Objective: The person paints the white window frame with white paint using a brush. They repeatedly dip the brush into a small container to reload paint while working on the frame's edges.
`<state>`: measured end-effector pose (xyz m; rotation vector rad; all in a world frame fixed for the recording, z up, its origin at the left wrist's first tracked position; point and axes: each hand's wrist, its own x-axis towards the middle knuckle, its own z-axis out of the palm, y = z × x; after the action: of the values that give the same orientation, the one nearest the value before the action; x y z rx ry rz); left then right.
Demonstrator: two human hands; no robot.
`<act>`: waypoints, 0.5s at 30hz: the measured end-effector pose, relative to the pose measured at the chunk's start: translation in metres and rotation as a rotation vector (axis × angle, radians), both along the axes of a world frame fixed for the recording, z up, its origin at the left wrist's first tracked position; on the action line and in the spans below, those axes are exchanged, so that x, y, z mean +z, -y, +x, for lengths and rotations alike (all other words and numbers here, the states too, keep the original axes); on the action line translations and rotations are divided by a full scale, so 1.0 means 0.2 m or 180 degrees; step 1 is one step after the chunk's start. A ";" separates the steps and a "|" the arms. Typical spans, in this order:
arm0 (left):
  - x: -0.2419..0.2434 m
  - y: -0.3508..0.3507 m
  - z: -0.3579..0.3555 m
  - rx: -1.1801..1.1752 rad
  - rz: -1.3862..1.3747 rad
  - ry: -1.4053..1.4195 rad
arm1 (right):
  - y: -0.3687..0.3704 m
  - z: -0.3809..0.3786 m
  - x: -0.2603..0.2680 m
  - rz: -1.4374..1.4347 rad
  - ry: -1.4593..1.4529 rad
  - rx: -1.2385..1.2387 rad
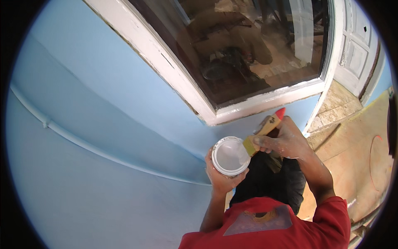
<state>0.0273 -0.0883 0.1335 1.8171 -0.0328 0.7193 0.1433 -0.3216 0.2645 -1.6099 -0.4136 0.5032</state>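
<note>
My left hand (221, 177) is wrapped around a white plastic paint tub (230, 155), which holds pale, whitish paint. In my right hand (284, 140) is a flat paintbrush (265, 129) with a wooden handle and a red tip. Its metal ferrule points down to the left, at the tub's right rim, and the bristles are over the tub's mouth, hard to tell apart from the paint. Just beyond both hands is the lower corner of a white-painted window frame (214, 116), with wet-looking shine on its bottom rail.
A light blue wall (124, 124) with a blue-painted pipe (93, 149) along it lies to the left. Dark glass (248, 56) fills the frame and shows reflections. A white panelled door (357, 56) stands at the upper right, above a stained floor (348, 155) with a thin red cord.
</note>
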 end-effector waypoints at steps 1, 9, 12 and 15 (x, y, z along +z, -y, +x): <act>0.01 0.00 -0.01 0.0037 0.0040 -0.0037 | 0.02 0.00 -0.02 0.0111 -0.0022 -0.0116; -0.07 -0.04 -0.01 0.0046 -0.0581 0.0032 | 0.05 0.10 -0.22 0.1617 -0.0493 -0.0410; -0.03 -0.06 -0.01 0.0144 -0.0670 -0.0035 | -0.08 0.16 -0.19 0.2366 -0.0697 -0.0595; -0.01 -0.09 -0.03 0.0267 -0.0577 -0.0024 | -0.31 0.25 -0.07 0.3135 -0.0517 -0.0768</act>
<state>0.0219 -0.0712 0.1309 1.6551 0.1109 0.7501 0.1924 -0.2597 0.2497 -0.6454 -0.2670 0.1787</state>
